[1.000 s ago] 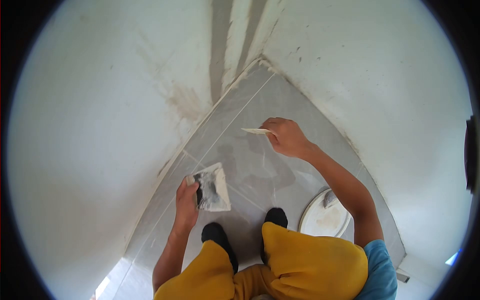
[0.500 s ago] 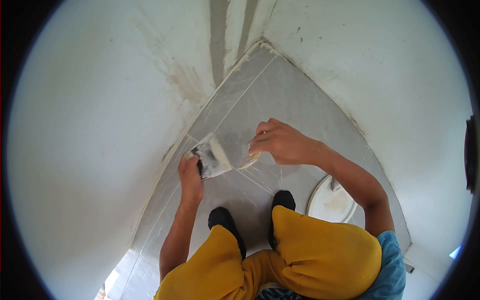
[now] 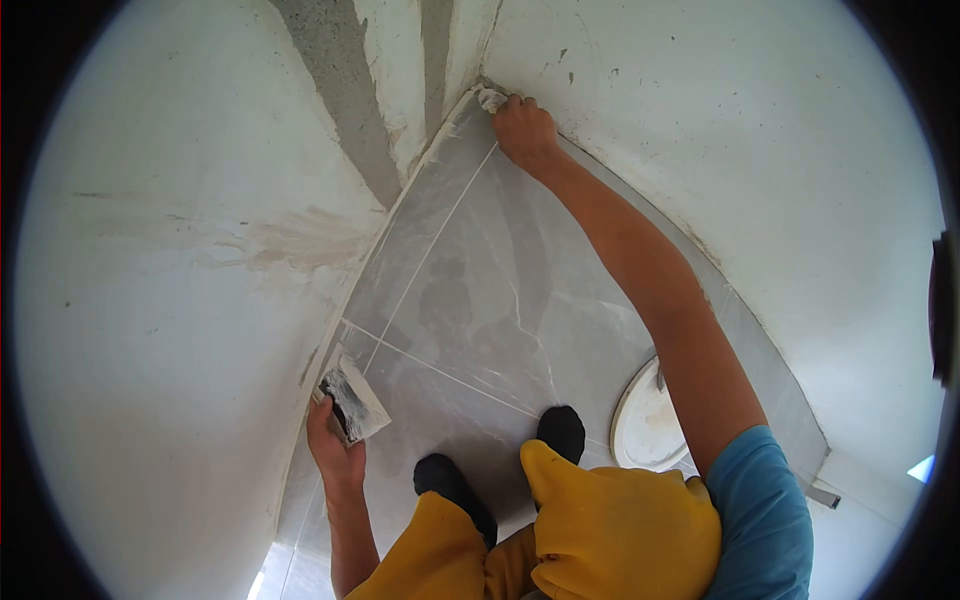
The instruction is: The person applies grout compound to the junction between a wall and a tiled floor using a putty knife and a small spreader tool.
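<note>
My left hand [image 3: 335, 448] grips a flat rectangular trowel [image 3: 362, 402] by its dark edge, low beside the left wall. Pale paste smears the trowel's face. Stretched far forward, my right hand [image 3: 525, 130] is closed at the corner where the two walls meet the floor. A small whitish, paste-coated piece [image 3: 490, 99] shows at its fingertips, against the corner; its exact kind is hard to make out. Pale paste lines the floor's edge [image 3: 440, 140] along the left wall.
Grey floor tiles [image 3: 450, 380] with pale joints lie under my black-socked feet [image 3: 562, 432]. A round white lid-like container [image 3: 645, 425] stands right of them, partly behind my arm. Scuffed white walls [image 3: 170, 330] rise on both sides, with grey strips [image 3: 345, 90] on the left one.
My right hand has moved from beside the trowel forward to the far corner. The left hand has drawn the trowel back and left, nearer the wall. The view has shifted.
</note>
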Action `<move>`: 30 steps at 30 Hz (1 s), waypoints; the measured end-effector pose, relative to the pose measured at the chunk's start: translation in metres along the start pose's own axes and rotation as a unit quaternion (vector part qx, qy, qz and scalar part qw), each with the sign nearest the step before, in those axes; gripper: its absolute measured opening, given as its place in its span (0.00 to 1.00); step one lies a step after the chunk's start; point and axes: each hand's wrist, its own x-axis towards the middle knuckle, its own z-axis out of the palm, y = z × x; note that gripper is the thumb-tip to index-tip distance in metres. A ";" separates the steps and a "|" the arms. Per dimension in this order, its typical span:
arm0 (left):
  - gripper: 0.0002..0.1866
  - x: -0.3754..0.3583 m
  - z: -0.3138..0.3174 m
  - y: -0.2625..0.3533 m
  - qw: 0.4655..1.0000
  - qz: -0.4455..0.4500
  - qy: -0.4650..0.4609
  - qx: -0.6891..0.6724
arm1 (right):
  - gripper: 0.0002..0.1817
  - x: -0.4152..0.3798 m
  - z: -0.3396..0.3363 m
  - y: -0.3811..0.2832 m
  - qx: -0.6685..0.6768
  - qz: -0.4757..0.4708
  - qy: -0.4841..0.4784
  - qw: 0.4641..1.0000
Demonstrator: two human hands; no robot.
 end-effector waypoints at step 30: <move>0.18 -0.012 0.012 -0.019 0.997 -0.051 -0.049 0.005 | 0.12 -0.029 0.033 -0.005 -0.048 0.064 -0.035 0.996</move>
